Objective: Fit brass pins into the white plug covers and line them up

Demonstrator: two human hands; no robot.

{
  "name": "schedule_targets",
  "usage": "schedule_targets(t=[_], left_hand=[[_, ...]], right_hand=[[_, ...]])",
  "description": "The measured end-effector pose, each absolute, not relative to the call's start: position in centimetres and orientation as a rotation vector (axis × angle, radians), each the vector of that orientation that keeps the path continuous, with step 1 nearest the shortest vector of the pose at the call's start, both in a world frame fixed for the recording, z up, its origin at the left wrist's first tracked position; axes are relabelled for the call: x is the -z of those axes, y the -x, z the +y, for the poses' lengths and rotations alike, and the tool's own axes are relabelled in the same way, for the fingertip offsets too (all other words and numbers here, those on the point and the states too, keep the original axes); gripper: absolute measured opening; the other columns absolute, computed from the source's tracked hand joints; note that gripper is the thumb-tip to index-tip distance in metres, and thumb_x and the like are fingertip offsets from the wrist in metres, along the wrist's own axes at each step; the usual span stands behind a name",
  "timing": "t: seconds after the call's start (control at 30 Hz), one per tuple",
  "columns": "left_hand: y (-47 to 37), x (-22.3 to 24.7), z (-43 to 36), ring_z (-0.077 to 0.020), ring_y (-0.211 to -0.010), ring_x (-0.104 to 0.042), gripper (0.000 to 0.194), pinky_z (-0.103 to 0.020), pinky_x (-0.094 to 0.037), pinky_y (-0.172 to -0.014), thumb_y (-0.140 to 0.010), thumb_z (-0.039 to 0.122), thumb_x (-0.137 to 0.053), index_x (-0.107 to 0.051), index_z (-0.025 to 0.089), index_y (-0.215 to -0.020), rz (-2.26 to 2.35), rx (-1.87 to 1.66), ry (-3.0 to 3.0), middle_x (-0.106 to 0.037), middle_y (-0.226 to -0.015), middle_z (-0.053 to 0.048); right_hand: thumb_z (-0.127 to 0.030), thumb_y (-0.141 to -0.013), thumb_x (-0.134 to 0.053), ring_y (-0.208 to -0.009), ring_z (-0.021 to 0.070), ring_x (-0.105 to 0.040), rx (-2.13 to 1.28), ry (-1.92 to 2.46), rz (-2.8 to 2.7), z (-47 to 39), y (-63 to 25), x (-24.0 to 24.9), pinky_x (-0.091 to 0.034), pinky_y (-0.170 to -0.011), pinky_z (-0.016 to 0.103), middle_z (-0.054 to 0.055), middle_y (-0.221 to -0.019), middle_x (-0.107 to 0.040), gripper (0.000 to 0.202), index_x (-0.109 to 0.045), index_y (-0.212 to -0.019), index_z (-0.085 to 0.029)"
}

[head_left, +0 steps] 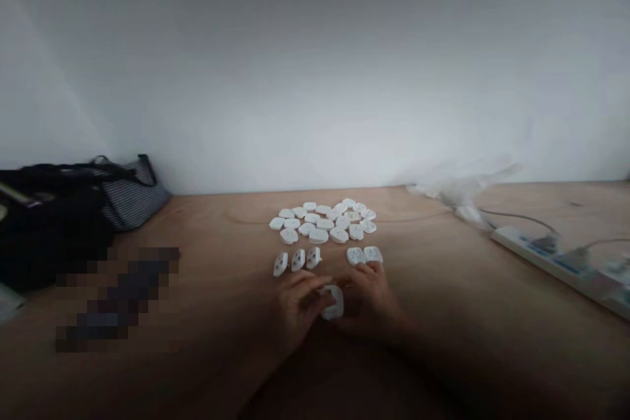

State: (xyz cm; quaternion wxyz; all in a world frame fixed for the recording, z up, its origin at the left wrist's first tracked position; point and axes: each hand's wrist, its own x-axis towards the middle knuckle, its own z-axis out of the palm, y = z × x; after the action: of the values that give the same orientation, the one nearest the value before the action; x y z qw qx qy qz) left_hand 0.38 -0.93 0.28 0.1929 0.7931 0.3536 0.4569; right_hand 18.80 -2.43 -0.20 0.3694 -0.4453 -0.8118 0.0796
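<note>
In my left hand is a white plastic plug adapter, held between thumb and fingers with its rounded face turned up. My right hand is just to the right of it, fingers reaching forward to the near edges of two white adapters lying side by side. Whether the fingertips touch them is blurred. Beyond my left hand, three more adapters stand in a row on edge, with dark holes in their faces. Farther back, several similar white pieces lie in a loose cluster.
The wooden table runs to a pale wall. At right lie a white power strip with plugs and cables and a crumpled clear plastic bag. A black bag and a pixelated dark object are at left.
</note>
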Motion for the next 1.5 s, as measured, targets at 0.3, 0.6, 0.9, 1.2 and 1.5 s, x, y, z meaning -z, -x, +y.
schedule_targets(t=[0.3, 0.6, 0.9, 1.2, 1.5], left_hand=[[1.2, -0.6, 0.1, -0.027, -0.097, -0.054, 0.071, -0.041, -0.042, -0.087, -0.05, 0.051, -0.08, -0.061, 0.025, -0.114, 0.932, -0.861, -2.529, -0.062, -0.102, -0.007], [1.1, -1.1, -0.3, -0.0246, -0.09, -0.054, 0.048, -0.038, -0.041, -0.083, -0.067, 0.045, -0.072, -0.062, 0.02, -0.107, 0.945, -0.85, -2.677, -0.065, -0.094, -0.006], [1.2, -1.0, -0.1, -0.0234, -0.087, -0.056, 0.047, -0.038, -0.042, -0.083, -0.065, 0.047, -0.073, -0.064, 0.021, -0.104, 0.952, -0.864, -2.66, -0.065, -0.09, -0.006], [1.3, -0.8, 0.0, -0.0238, -0.087, -0.056, 0.049, -0.038, -0.043, -0.082, -0.064, 0.048, -0.074, -0.064, 0.02, -0.104, 0.935, -0.868, -2.678, -0.065, -0.089, -0.006], [1.2, -0.8, -0.1, -0.0233, -0.087, -0.056, 0.048, -0.037, -0.042, -0.081, -0.064, 0.045, -0.075, -0.064, 0.02, -0.104, 0.943, -0.88, -2.673, -0.066, -0.09, -0.005]], right_hand=[[-0.058, -0.047, -0.076, -0.087, 0.0277, -0.056, -0.175, 1.166, -2.117, -2.1, -19.6, 0.3, -0.03, -0.083, 0.041, 0.008, -0.094, -0.066, 0.083, -0.049, -0.116, -0.02], [-0.065, -0.042, -0.075, -0.093, 0.0275, -0.055, -0.194, 1.129, -2.275, -1.4, -20.8, -0.4, -0.031, -0.084, 0.039, 0.009, -0.102, -0.065, 0.096, -0.048, -0.122, -0.021], [-0.041, -0.076, -0.065, -0.09, 0.0204, -0.058, -0.462, 1.083, -2.526, -0.1, -25.4, -2.4, -0.035, -0.084, 0.036, -0.003, -0.086, -0.068, 0.013, -0.071, -0.084, -0.032], [-0.031, -0.084, -0.057, -0.075, 0.0153, -0.059, -0.385, 1.028, -2.391, 0.3, -23.0, 0.2, -0.043, -0.07, 0.027, 0.001, -0.078, -0.066, 0.015, -0.071, -0.087, -0.025], [-0.025, -0.082, -0.059, -0.072, 0.0172, -0.059, -0.28, 1.124, -2.178, -0.2, -21.8, -0.3, -0.044, -0.068, 0.029, 0.003, -0.072, -0.067, 0.012, -0.069, -0.077, -0.019]])
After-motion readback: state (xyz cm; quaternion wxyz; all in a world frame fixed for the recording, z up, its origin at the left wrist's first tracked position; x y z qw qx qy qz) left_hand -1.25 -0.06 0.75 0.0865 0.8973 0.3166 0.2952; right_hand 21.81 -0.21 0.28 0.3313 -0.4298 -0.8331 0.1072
